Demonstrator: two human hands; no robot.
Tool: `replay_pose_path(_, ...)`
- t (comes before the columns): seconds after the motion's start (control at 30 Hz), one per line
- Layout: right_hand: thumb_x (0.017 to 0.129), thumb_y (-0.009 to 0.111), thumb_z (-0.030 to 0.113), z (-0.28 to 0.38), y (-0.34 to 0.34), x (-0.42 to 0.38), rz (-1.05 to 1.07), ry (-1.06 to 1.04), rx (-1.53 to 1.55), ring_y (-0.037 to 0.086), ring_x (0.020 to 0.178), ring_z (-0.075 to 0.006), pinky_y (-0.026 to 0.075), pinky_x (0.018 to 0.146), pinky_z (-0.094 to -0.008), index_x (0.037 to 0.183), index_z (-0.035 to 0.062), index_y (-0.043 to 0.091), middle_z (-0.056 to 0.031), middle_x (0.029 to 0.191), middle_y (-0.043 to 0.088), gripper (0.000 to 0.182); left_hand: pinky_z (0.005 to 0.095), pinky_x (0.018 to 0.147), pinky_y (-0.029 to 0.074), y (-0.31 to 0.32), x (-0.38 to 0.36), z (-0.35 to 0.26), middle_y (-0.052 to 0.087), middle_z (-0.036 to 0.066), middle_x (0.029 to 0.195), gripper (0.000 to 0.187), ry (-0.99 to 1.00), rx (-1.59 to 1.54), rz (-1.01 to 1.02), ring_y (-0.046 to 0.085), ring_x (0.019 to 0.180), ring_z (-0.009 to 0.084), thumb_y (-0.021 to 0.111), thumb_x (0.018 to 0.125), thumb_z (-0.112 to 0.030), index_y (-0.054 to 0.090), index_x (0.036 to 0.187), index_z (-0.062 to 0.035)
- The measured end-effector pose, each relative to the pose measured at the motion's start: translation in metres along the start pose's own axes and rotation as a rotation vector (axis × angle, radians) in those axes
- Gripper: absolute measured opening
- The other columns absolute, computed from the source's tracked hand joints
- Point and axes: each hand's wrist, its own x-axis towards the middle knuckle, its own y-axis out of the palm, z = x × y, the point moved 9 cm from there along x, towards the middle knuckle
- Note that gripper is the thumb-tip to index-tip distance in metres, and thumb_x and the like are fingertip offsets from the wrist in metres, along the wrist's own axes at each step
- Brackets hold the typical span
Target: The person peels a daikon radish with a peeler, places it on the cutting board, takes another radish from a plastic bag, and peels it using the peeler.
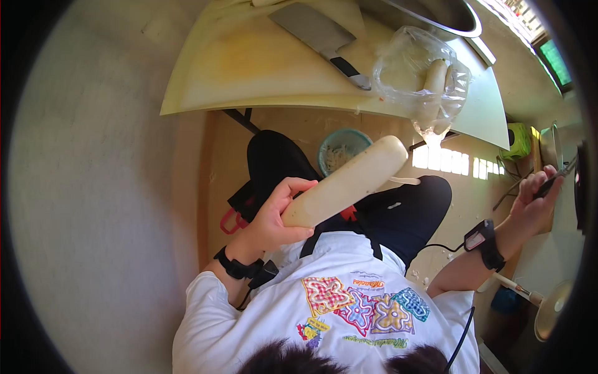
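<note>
My left hand (pixel 283 215) is wrapped round the lower end of a long white daikon radish (pixel 349 181), which slants up to the right over my lap. A thin pale strip of peel (pixel 405 181) shows beside its far end. Away to the right, my right hand (pixel 537 194) is closed on a black-handled tool (pixel 549 184) with a slim metal end; I cannot tell its exact kind. Below the table edge, a light-blue basin (pixel 355 138) with white peelings in it stands on the floor, partly hidden behind the radish.
On the table a cleaver (pixel 317 31) lies on the pale cutting board (pixel 205 68). Beside it, a clear plastic bag (pixel 398 68) holding more radishes hangs over the front edge. A metal bowl (pixel 464 19) stands behind. At right are a green item (pixel 517 140) and a pan-like round object (pixel 553 311).
</note>
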Motion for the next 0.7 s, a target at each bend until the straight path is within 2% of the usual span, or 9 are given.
replay_pose_path(0.1,0.103,0.052,0.034,-0.035,0.047,-0.064,-0.215,0.159,-0.223,0.032,0.048,-0.0013,0.02,0.042,-0.0194,0.099,0.0068,0.063,0.0054,0.061,0.046,0.03,0.0269,0.087,0.047,-0.002,0.009,0.007,0.049,0.005,0.128,0.073,-0.004,0.016,0.001,0.052,0.109,0.01,0.072,0.076,0.002,0.038,0.14,-0.0072)
replay_pose_path(0.17,0.099,0.059,0.024,-0.094,0.084,-0.126,0.368,0.216,-0.35,0.042,0.051,-0.0032,0.03,0.044,-0.0217,0.099,0.0036,0.066,0.0044,0.062,0.05,0.022,0.0269,0.084,0.048,-0.005,0.013,0.013,0.05,0.005,0.126,0.074,-0.011,-0.057,0.0,0.054,0.105,0.01,0.074,0.076,0.0,0.038,0.14,-0.0074)
replay_pose_path(0.23,0.087,0.071,0.013,-0.094,0.151,-0.188,0.912,-0.008,-0.678,0.056,0.052,-0.0157,0.044,0.049,-0.0294,0.091,0.0006,0.065,-0.0087,0.066,0.059,0.014,0.027,0.083,0.048,-0.002,0.015,0.012,0.05,0.005,0.125,0.074,-0.046,-0.076,-0.008,0.055,0.103,0.0102,0.074,0.076,0.0,0.038,0.14,-0.0075)
replay_pose_path(0.3,0.083,0.075,0.013,-0.103,0.17,-0.224,1.04,0.091,-0.582,0.06,0.054,-0.0227,0.046,0.051,-0.0316,0.092,0.0021,0.065,-0.0109,0.068,0.062,0.017,0.027,0.082,0.049,-0.001,0.011,0.017,0.051,0.005,0.124,0.074,-0.089,-0.1,-0.027,0.056,0.1,0.0104,0.075,0.076,0.0,0.038,0.14,-0.0076)
replay_pose_path(0.37,0.082,0.075,0.014,-0.111,0.174,-0.237,1.064,0.084,-0.535,0.061,0.055,-0.0238,0.047,0.051,-0.0321,0.094,0.0026,0.066,-0.0107,0.069,0.062,0.019,0.0267,0.054,0.045,-0.003,0.011,0.016,0.059,0.011,0.104,0.075,-0.08,-0.094,-0.053,0.06,0.077,0.0166,0.076,0.071,-0.005,0.038,0.136,-0.0074)
replay_pose_path(0.5,0.079,0.078,0.015,-0.103,0.184,-0.233,1.17,-0.021,-0.495,0.062,0.056,-0.0272,0.047,0.051,-0.0339,0.096,0.0035,0.066,-0.012,0.07,0.063,0.024,0.0249,0.053,0.042,0.0,0.008,0.011,0.059,0.012,0.102,0.074,-0.052,-0.117,-0.038,0.058,0.072,0.0161,0.076,0.071,-0.006,0.038,0.135,-0.0072)
replay_pose_path(0.57,0.086,0.072,0.014,-0.092,0.182,-0.209,1.091,-0.135,-0.485,0.061,0.057,-0.0197,0.046,0.052,-0.031,0.093,0.0037,0.065,-0.0061,0.071,0.063,0.015,0.0266,0.065,0.048,0.003,0.006,0.011,0.054,0.007,0.118,0.076,-0.112,-0.185,0.013,0.058,0.084,0.0104,0.075,0.073,-0.002,0.037,0.139,-0.0072)
replay_pose_path(0.63,0.096,0.061,0.018,-0.146,0.106,-0.139,0.507,0.289,-0.538,0.051,0.055,-0.0111,0.04,0.05,-0.0282,0.094,0.0035,0.064,0.002,0.072,0.058,0.015,0.0265,0.062,0.047,-0.005,0.003,0.013,0.054,0.007,0.116,0.076,-0.102,-0.199,0.016,0.057,0.081,0.0102,0.075,0.073,-0.002,0.038,0.138,-0.0069)
replay_pose_path(0.7,0.105,0.046,0.028,-0.123,0.041,-0.058,0.029,0.244,-0.468,0.031,0.051,-0.0043,0.025,0.045,-0.0241,0.092,0.0086,0.063,0.006,0.065,0.041,0.029,0.0265,0.059,0.045,-0.005,0.0,0.013,0.055,0.008,0.114,0.076,-0.091,-0.22,0.016,0.057,0.077,0.01,0.075,0.072,-0.001,0.038,0.138,-0.0065)
